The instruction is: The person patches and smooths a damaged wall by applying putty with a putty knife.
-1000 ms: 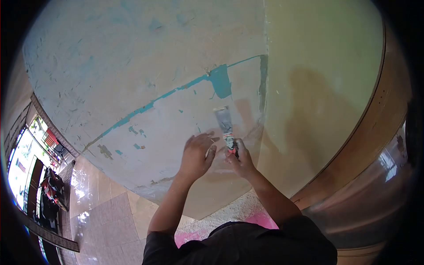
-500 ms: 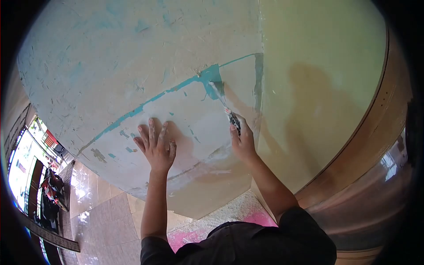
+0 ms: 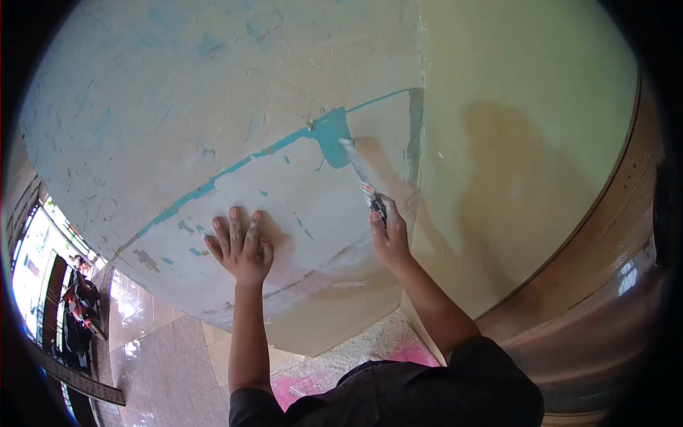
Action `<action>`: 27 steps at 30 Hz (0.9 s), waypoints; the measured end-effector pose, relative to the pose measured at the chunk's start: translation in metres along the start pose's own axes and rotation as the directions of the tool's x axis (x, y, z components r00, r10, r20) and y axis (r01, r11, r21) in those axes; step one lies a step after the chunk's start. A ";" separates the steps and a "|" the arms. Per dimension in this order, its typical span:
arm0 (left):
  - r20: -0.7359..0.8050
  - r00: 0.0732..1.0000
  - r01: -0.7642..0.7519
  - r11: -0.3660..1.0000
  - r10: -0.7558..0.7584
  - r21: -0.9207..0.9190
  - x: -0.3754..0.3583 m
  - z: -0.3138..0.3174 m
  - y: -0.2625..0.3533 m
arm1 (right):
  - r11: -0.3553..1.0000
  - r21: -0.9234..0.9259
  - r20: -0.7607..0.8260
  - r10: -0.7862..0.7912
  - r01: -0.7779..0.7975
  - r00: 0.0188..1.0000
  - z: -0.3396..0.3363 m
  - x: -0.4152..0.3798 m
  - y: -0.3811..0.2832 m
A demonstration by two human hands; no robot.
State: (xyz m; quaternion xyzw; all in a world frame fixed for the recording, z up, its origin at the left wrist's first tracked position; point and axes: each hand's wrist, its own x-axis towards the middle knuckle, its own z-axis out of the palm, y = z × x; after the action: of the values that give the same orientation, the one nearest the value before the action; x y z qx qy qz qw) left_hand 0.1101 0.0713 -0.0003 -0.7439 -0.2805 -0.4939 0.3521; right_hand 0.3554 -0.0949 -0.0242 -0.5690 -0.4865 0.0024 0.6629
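My right hand (image 3: 390, 231) is closed round the dark, paint-spattered handle of a scraper (image 3: 361, 173). The scraper's pale blade points up and left, its tip at the right edge of a bare turquoise patch (image 3: 331, 139) on the wall (image 3: 320, 203). My left hand (image 3: 244, 249) lies against the whitish wall surface lower left, fingers spread and dusted with white. A turquoise strip (image 3: 213, 183) runs slanting from the patch down to the left, above my left hand. Small turquoise flecks dot the wall around that hand.
At right, a yellow-green wall (image 3: 533, 142) meets the scraped wall in a corner. White crumbs litter a pink sheet (image 3: 292, 384) at the wall's foot. Tiled floor (image 3: 171, 356) spreads to the left, with a parked motorcycle (image 3: 80, 306) beyond it. A brown glossy surface (image 3: 590, 306) curves along the right.
The scraper's tip has shifted from inside the turquoise patch to its right edge. My left hand stays flat on the wall, a little lower in view as the camera moved slightly.
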 end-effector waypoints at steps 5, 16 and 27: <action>-0.020 1.000 -0.004 1.000 0.004 0.011 0.000 0.000 0.000 | 0.990 0.085 -0.094 -0.101 0.109 0.990 -0.021 -0.006 0.019; -0.019 1.000 0.003 1.000 -0.003 0.011 -0.004 0.000 -0.001 | 0.933 -0.276 -0.126 -0.274 0.232 0.953 -0.017 0.001 0.035; -0.057 0.998 0.021 1.000 -0.020 0.010 -0.004 0.003 -0.001 | 0.950 -0.262 -0.119 -0.209 0.172 0.971 -0.029 0.031 0.020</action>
State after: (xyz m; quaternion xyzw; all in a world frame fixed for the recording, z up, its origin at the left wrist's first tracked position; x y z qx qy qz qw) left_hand 0.1094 0.0746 -0.0047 -0.7248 -0.2805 -0.5171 0.3587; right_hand 0.4020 -0.0920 -0.0160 -0.5967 -0.4862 -0.1645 0.6168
